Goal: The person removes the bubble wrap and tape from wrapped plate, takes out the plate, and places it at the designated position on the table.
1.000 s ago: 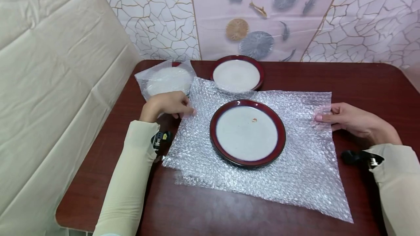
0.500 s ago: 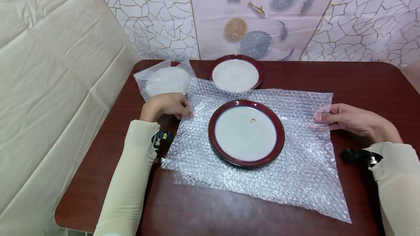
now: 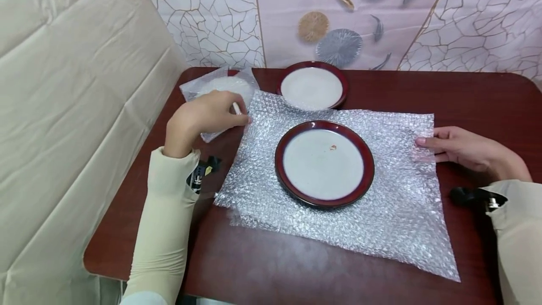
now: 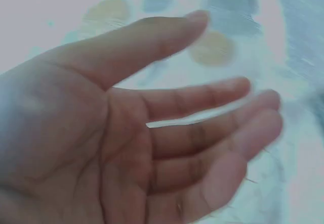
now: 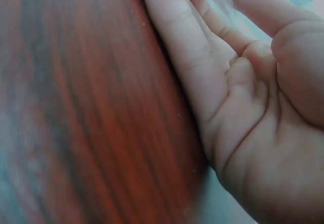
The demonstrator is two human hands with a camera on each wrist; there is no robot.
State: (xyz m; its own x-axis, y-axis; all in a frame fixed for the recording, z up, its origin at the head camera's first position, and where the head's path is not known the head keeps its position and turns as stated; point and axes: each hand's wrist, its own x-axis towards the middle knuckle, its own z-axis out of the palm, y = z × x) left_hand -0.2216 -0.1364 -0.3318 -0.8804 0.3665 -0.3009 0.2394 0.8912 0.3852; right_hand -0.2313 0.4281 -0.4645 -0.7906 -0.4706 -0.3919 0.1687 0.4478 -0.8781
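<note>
A white plate with a dark red rim (image 3: 323,166) rests on a sheet of bubble wrap (image 3: 398,220) spread over the table. Near the sheet's left edge hovers my left hand (image 3: 207,112), raised and holding nothing. The left wrist view shows that hand's thumb apart from its loosely bent fingers (image 4: 197,138). At the right edge, my right hand (image 3: 476,152) pinches the bubble wrap, thumb on top and fingers underneath. Part of the clear sheet shows between thumb and fingers in the right wrist view, where the palm (image 5: 248,133) is close beside the wood.
Behind the sheet stands another red-rimmed plate (image 3: 311,88), its front edge overlapped by the bubble wrap. A plate in clear wrapping (image 3: 192,89) lies at the back left, partly behind my left hand. The dark wooden table (image 3: 262,267) meets a patterned wall at the back.
My left hand has let go of the bubble wrap's left edge and risen a little. The right hand keeps its grip. The whole view has shifted slightly.
</note>
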